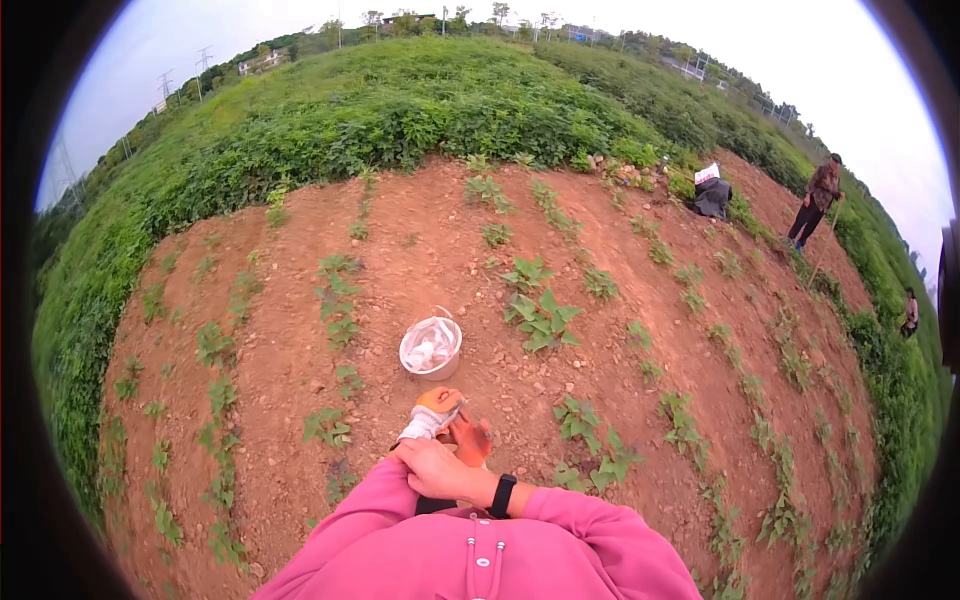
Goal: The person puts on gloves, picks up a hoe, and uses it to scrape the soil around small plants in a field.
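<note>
My left hand (436, 410) wears a white work glove with orange-coated fingers, and its fingers are curled. A second orange glove (470, 440) hangs from it, partly blurred. My right hand (440, 468) is bare, with a black watch (503, 495) on its wrist. Its fingers are closed at my left wrist, where the glove's white cuff (420, 428) meets the pink sleeve; the fingertips are partly hidden. Just beyond my hands a white bucket (432, 348) stands on the soil, with crumpled whitish plastic inside.
Rows of low green plants (542, 318) run across the reddish soil (400, 250). Dense greenery (400, 110) borders the plot. At the far right a person (820, 198) stands with a long-handled tool, near a dark bag (712, 198). Another person (909, 312) is farther right.
</note>
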The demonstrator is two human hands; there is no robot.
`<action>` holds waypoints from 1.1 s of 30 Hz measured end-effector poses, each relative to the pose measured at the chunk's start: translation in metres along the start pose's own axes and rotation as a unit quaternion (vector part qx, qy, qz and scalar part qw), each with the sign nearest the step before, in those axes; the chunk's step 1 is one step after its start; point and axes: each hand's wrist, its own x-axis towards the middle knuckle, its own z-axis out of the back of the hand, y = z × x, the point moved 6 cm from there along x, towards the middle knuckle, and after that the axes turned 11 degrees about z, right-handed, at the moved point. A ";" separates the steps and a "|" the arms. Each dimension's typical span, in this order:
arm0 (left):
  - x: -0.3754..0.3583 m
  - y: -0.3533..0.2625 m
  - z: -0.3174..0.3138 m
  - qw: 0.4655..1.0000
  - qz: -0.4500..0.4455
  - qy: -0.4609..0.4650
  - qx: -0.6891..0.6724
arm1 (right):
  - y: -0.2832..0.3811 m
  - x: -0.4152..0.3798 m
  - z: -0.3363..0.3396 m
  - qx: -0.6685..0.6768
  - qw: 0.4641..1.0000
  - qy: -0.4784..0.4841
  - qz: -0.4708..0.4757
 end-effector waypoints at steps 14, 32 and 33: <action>0.096 0.047 -0.016 0.794 0.036 0.311 -0.521 | 0.009 0.003 0.000 0.010 1.000 -0.022 -0.006; 0.089 0.038 0.055 0.778 0.087 0.355 -0.511 | 0.011 0.004 0.001 0.074 0.997 0.011 -0.031; 0.090 0.039 0.044 0.779 0.093 0.347 -0.514 | 0.010 0.002 0.004 0.075 0.997 0.017 -0.023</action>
